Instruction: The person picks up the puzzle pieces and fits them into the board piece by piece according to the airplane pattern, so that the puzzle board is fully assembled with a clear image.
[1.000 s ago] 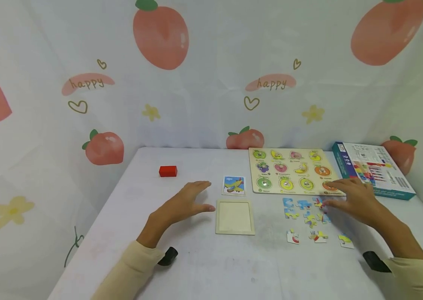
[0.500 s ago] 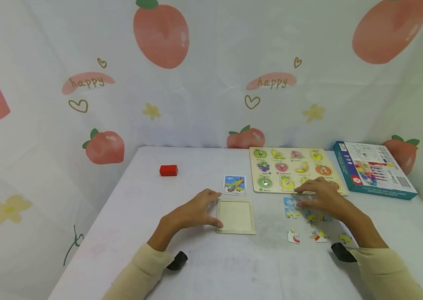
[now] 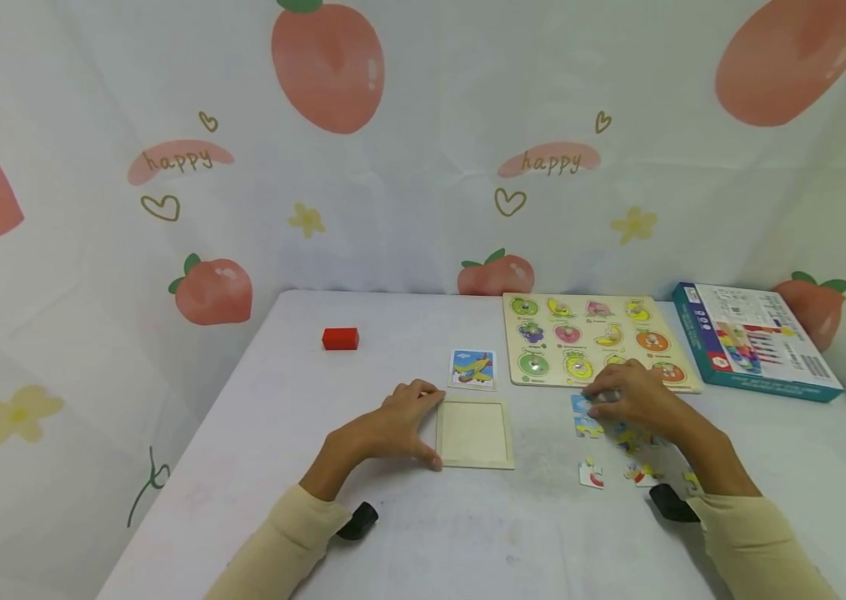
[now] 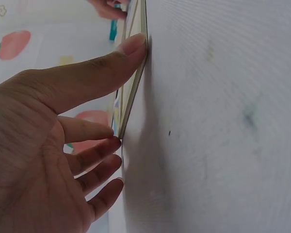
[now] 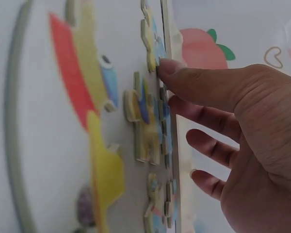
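Note:
My left hand (image 3: 392, 427) holds the left side of a square wooden puzzle tray (image 3: 473, 465), thumb at the near corner and index finger at the far one. In the left wrist view the thumb lies along the tray's edge (image 4: 135, 90). My right hand (image 3: 642, 402) is over the loose jigsaw pieces, thumb and index finger apart beside a blue piece (image 3: 581, 404). Seen from the right wrist, the thumb tip meets the edge of a blue-and-yellow piece (image 5: 150, 46); the other fingers are loosely bent. Part of the pieces is hidden under this hand.
A small airplane picture card (image 3: 473, 369) lies behind the tray. Farther back are a wooden fruit knob puzzle (image 3: 565, 350) and a teal-edged box (image 3: 760, 337). A red block (image 3: 340, 338) sits at the back left. Other pieces (image 3: 592, 474) lie nearer me.
My left hand has moved right onto the tray's left edge. My right hand has moved left across the pieces, toward the blue ones at the left of the group.

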Demonstrator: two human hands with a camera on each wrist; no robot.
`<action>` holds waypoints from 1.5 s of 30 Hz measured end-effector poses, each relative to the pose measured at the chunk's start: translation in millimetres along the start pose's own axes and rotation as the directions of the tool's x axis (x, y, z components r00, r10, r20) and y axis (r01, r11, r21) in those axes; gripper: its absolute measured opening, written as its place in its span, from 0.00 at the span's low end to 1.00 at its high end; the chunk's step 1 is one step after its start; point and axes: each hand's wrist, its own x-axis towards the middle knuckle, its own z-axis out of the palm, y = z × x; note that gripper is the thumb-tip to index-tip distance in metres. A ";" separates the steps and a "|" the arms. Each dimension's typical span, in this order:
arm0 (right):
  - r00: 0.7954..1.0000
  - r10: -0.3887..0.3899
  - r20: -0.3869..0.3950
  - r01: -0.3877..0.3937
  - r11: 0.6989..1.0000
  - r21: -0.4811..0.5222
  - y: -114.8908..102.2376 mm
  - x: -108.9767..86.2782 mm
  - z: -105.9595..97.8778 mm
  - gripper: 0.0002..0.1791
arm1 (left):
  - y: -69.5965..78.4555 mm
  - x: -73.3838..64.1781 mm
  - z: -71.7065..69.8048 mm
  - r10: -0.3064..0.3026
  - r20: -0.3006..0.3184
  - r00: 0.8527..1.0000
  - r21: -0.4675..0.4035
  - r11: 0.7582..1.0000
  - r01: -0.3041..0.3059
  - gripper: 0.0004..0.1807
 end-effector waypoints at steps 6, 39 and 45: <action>1.000 -0.008 -0.001 0.008 1.000 -0.020 2.3 1.9 2.5 0.16 | -1.1 1.1 0.6 0.000 0.004 1.000 0.032 0.999 0.000 0.55; 0.979 -0.188 -0.075 0.189 0.982 0.015 -37.0 11.3 15.9 0.12 | -5.7 4.2 1.4 -0.029 0.000 1.000 0.013 1.000 0.029 0.57; 0.968 -0.242 -0.060 0.245 0.968 0.045 -60.5 21.8 25.8 0.11 | -6.0 3.7 1.2 -0.020 -0.003 1.000 0.000 1.000 0.020 0.57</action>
